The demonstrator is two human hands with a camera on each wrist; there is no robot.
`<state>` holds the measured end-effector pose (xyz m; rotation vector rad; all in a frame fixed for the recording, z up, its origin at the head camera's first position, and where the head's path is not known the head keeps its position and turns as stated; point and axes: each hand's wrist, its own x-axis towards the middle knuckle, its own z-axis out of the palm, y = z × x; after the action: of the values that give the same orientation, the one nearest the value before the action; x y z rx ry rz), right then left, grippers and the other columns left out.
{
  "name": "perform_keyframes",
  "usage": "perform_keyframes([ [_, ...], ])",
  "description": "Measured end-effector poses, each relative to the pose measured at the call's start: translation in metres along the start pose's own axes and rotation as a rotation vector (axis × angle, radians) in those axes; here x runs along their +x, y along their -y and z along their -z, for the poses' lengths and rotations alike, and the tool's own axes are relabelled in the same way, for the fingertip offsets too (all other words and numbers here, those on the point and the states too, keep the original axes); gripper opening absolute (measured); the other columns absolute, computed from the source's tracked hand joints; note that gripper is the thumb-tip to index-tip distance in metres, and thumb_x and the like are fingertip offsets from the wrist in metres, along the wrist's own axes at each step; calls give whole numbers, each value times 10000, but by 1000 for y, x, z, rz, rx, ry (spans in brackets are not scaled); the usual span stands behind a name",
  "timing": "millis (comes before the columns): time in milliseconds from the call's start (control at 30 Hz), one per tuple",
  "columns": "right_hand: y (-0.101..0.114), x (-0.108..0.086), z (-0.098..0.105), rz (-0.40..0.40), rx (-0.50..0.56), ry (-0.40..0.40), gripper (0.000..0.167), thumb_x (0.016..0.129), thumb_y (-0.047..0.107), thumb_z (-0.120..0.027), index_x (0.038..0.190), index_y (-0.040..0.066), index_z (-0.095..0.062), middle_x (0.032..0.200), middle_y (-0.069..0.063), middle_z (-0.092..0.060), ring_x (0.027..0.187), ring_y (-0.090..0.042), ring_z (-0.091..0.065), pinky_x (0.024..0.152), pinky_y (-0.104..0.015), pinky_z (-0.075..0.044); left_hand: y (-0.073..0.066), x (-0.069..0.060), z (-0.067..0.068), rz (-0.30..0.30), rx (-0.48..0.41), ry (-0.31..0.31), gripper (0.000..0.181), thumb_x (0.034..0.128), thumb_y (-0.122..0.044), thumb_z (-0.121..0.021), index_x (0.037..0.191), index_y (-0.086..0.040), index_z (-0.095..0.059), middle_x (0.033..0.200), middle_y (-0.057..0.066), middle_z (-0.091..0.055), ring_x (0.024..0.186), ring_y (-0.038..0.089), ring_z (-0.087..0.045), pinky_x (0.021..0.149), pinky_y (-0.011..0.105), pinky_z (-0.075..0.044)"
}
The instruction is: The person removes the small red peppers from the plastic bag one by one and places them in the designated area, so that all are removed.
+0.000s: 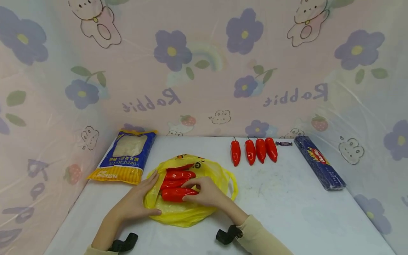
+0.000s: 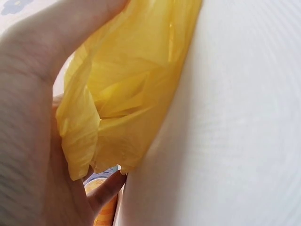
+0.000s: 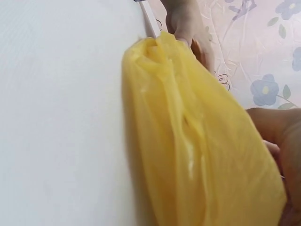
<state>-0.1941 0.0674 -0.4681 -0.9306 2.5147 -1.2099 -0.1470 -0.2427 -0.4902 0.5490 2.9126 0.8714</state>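
A yellow plastic bag [image 1: 191, 216] lies with its mouth open, showing several red peppers [image 1: 176, 194] inside. Along its left side, my left hand [image 1: 135, 202] rests with thumb and fingers spread against the plastic; the left wrist view has that hand [image 2: 70, 141] beside the yellow bag [image 2: 136, 94]. My right hand [image 1: 205, 193] reaches into the opening and pinches the tip end of the lowest pepper between thumb and fingers. In the right wrist view the bag [image 3: 202, 155] hides most of the right hand [image 3: 282, 141].
Several red peppers [image 1: 250, 152] stand in a row at the table's back, beside a small dark wrapped candy [image 1: 283, 143]. A blue pasta packet [image 1: 319, 163] lies at the right; a blue and yellow pasta bag [image 1: 124, 156] at the left. Printed curtains surround the white table [image 1: 280, 198].
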Motion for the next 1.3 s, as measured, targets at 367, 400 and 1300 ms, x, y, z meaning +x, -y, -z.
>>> perform_keyframes([
  [367, 6, -17, 20, 0, 21, -55, 292, 906, 351, -848, 1174, 242, -811, 1099, 132, -770, 967, -99, -617, 845, -235, -563, 1, -1, 0, -15, 9, -7, 1233, 731, -690, -865, 1681, -130, -314, 1767, 53, -235, 1537, 480, -354, 1178, 743, -337],
  [400, 6, -19, 23, -3, 36, -61, 289, 908, 345, -846, 1178, 244, -811, 1099, 125, -773, 959, -110, -617, 826, -236, -564, 0, -1, 0, -16, 10, -9, 1233, 730, -690, -865, 1681, -129, -315, 1767, 54, -237, 1535, 481, -357, 1176, 743, -339],
  [1300, -63, -78, 113, -389, 119, -688, 459, 934, 373, -825, 1309, 121, -746, 1147, -147, -766, 747, -202, -476, 578, -220, -388, 2, -2, -1, -14, 16, -6, 1227, 738, -693, -854, 1688, -148, -299, 1774, 39, -211, 1538, 481, -349, 1183, 748, -322],
])
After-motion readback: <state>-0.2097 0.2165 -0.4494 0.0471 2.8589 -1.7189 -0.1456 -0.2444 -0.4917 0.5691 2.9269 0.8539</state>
